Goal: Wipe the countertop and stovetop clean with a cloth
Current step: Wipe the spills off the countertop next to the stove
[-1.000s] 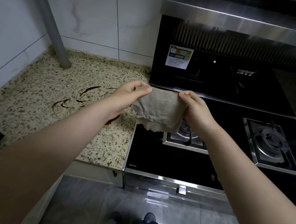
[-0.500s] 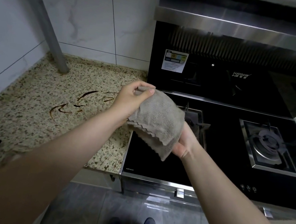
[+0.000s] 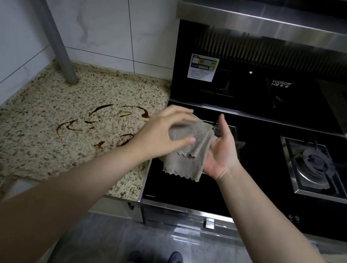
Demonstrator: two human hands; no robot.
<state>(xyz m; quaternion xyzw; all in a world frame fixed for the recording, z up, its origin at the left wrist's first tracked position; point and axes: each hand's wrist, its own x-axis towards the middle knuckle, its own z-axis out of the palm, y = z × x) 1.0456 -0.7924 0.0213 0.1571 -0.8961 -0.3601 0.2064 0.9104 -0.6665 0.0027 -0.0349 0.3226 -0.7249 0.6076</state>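
Cloth (image 3: 189,151) hangs lengthwise, hem down.

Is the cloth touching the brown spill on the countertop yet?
Apart. The head view shows the cloth held between both hands over the stovetop's left edge, with bare countertop between it and the brown spill.

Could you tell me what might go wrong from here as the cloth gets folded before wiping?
1. The cloth lies loosely over the open right hand, with the left hand only resting on top, so it may slip onto the stovetop.
2. The brown streaks on the countertop are spread out; a wipe may smear them toward the stovetop's edge.
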